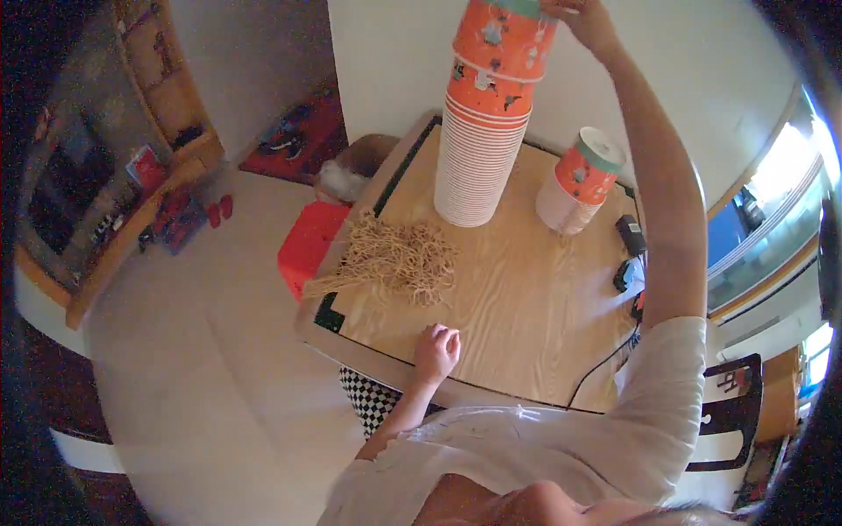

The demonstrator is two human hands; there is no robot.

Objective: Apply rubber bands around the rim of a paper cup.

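A tall stack of nested paper buckets (478,167), orange with white rims, stands upside down on the wooden table. At its top sits another orange bucket (502,39) with a teal band, partly cut off by the upper edge. My right hand (586,17) reaches up to this bucket, its fingers closed at the teal edge. My left hand (437,352) rests at the table's near edge, fingers curled; what they hold, if anything, is hidden. Beyond it lies a tangled heap of tan cord (399,259). A shorter bucket stack (581,180) stands to the right.
The wood-topped table (500,298) meets a pale wall (719,96). Along its right edge lie a dark box (630,235), small dark items and a black cable (592,373). A red stool (311,245) is at the left, a dark chair (732,412) at the right.
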